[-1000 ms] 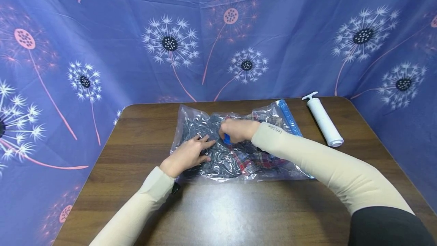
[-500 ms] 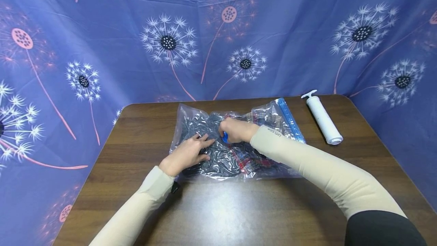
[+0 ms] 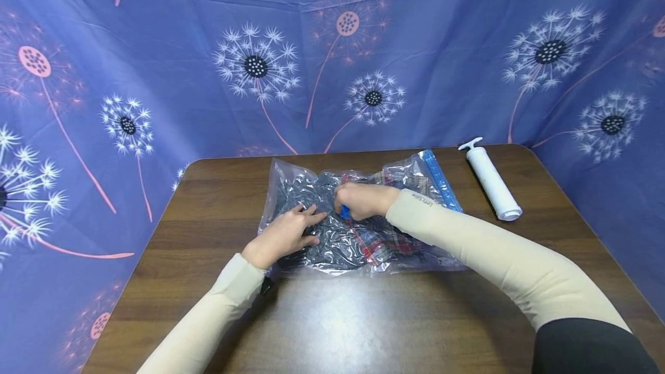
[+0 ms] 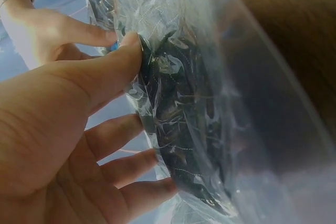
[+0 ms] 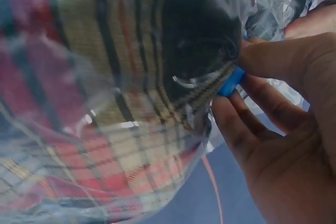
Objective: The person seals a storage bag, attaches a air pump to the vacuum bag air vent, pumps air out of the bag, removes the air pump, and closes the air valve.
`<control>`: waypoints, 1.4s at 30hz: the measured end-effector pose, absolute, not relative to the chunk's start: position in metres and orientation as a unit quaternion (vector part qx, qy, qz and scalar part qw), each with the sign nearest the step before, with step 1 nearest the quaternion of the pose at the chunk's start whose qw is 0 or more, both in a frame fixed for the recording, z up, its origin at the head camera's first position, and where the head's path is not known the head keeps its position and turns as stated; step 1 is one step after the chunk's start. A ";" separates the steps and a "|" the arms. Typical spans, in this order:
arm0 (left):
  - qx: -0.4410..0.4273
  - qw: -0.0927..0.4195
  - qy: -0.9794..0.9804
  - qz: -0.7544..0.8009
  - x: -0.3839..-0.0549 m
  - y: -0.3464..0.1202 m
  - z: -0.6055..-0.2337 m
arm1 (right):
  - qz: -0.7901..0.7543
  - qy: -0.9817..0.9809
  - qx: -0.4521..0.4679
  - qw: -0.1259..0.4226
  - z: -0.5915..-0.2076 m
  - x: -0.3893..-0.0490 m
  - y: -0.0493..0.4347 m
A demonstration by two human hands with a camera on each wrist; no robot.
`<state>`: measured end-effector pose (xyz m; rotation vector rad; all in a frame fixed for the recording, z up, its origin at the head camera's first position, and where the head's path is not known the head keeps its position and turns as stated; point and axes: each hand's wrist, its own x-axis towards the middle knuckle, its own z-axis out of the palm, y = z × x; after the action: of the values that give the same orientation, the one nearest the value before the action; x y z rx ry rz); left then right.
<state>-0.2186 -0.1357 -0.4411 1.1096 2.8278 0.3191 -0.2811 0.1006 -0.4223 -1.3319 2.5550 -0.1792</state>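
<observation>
A clear plastic vacuum storage bag [image 3: 337,255] lies flat on the table, with dark clothing [image 4: 178,108] at its left and plaid cloth [image 5: 115,40] at its right. My left hand [image 3: 283,237] rests on the bag's dark left part, its fingers spread and extended. Near the bag's middle, my right hand [image 3: 365,199] pinches a small blue valve cap [image 5: 231,81] between thumb and fingers. Most of the cap is hidden behind the fingers in the head view. A blue zip strip [image 3: 441,180] runs along the bag's right end.
A white hand pump [image 3: 493,182] with a T-shaped handle lies on the wooden table [image 3: 208,206], right of the bag. Behind the table hangs a blue dandelion-print cloth [image 3: 312,91], which also covers both sides.
My right hand has stayed at the blue valve cap, its wrist and forearm shifting slightly left and then back right. The left hand, bag and pump hold their places.
</observation>
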 end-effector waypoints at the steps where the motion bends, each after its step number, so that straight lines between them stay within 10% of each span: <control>1: 0.363 0.043 0.925 0.103 -0.219 -0.136 -0.441 | -0.059 0.879 -0.455 0.131 -0.422 -0.281 0.100; 42: 0.343 0.035 0.933 0.105 -0.211 -0.135 -0.447 | -0.124 0.924 -0.356 0.055 -0.426 -0.259 0.089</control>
<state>-0.2113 -0.1350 -0.4474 1.0547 2.8657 0.3220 -0.2594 0.0889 -0.4262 -1.0814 2.8069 -0.3772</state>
